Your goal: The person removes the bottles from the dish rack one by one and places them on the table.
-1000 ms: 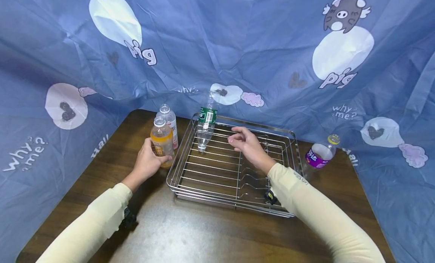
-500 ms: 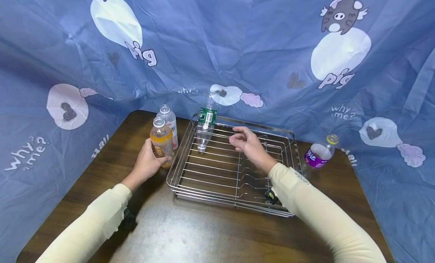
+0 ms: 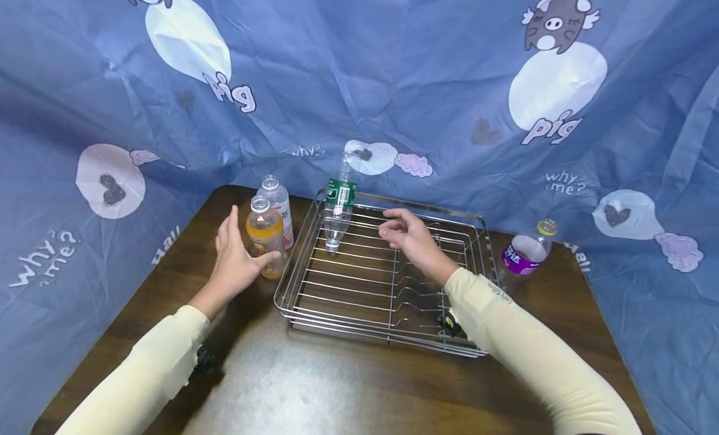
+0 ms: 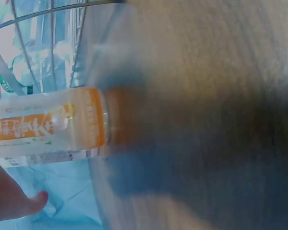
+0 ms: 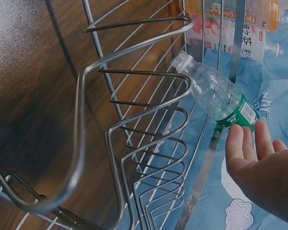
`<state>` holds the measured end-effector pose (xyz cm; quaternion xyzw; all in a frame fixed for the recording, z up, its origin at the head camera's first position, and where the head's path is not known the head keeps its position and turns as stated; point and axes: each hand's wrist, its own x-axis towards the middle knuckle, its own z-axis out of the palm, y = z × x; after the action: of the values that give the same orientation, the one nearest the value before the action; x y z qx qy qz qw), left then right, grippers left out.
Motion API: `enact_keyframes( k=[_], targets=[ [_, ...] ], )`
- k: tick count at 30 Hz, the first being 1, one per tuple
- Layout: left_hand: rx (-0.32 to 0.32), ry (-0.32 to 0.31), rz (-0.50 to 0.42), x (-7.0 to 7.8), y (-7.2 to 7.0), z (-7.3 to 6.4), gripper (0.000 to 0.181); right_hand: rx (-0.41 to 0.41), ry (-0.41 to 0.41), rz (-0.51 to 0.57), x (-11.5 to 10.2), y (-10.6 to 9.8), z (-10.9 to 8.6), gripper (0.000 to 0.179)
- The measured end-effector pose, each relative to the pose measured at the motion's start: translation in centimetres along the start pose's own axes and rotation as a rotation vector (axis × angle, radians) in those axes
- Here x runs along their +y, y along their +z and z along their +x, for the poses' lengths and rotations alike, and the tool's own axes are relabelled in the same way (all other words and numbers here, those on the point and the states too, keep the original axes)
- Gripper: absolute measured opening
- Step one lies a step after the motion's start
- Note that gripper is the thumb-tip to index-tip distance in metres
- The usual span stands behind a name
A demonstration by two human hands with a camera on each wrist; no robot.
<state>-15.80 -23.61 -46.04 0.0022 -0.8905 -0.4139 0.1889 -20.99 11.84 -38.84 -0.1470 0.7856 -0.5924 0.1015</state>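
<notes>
My left hand point(image 3: 233, 263) is beside an upright clear bottle with an orange-banded label point(image 3: 265, 235), its fingers extended and thumb near the bottle's side. The left wrist view shows this labelled bottle point(image 4: 43, 122) between thumb and fingers, with a gap at the lower finger. Over the wire dish rack point(image 3: 387, 331), my right hand point(image 3: 410, 238) hovers with loosely bent fingers and holds nothing. A clear bottle with a green label point(image 3: 339, 201) leans neck-down in the rack's back left corner; in the right wrist view the fingers overlap this green-labelled bottle point(image 5: 237, 112).
Another clear bottle with a white and pink label point(image 3: 285, 219) stands behind the orange one, left of the rack. A purple-labelled bottle with a yellow cap point(image 3: 519, 260) stands right of the rack. A blue printed cloth point(image 3: 393, 110) hangs behind the wooden table point(image 3: 314, 385).
My left hand has let go of the orange-labelled bottle, its fingers straightening and moving left. The bottle stays upright in place. My right hand has hardly moved.
</notes>
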Motion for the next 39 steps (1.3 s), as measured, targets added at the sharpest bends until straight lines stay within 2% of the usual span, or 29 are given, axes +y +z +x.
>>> enact_keyframes(
  k=[3, 7, 10, 12, 19, 25, 33, 35, 39],
  targets=[
    [0.068, 0.08, 0.003, 0.4, -0.5, 0.0, 0.13, -0.001, -0.008, -0.018, -0.2, -0.2, -0.1, 0.047],
    [0.167, 0.239, 0.038, 1.3, -1.4, 0.6, 0.128, -0.004, -0.027, -0.035, -0.5, -0.4, -0.3, 0.045],
    [0.209, 0.334, 0.082, 2.2, -2.0, 1.3, 0.125, -0.004, -0.032, -0.036, -0.6, -0.5, -0.4, 0.044],
    [0.221, 0.371, 0.107, 2.8, -2.2, 1.7, 0.122, -0.002, -0.033, -0.039, -0.6, -0.6, -0.4, 0.043],
    [0.189, 0.393, 0.193, 5.0, -2.7, 2.4, 0.117, -0.002, -0.043, -0.056, -0.6, -1.0, -0.5, 0.043],
    [0.145, 0.428, 0.255, 6.6, -2.8, 2.6, 0.109, -0.018, -0.102, -0.217, -0.7, -1.6, -1.3, 0.047],
    [0.198, 0.528, 0.366, 8.6, -3.1, 3.4, 0.094, -0.054, -0.137, -0.272, -0.5, -2.7, -2.3, 0.059],
    [0.185, 0.544, 0.397, 9.4, -3.2, 3.7, 0.091, -0.057, -0.147, -0.273, -0.4, -3.1, -2.5, 0.06],
    [0.12, 0.558, 0.473, 10.9, -3.3, 4.5, 0.089, -0.056, -0.15, -0.253, -0.2, -3.7, -2.8, 0.062]
  ],
)
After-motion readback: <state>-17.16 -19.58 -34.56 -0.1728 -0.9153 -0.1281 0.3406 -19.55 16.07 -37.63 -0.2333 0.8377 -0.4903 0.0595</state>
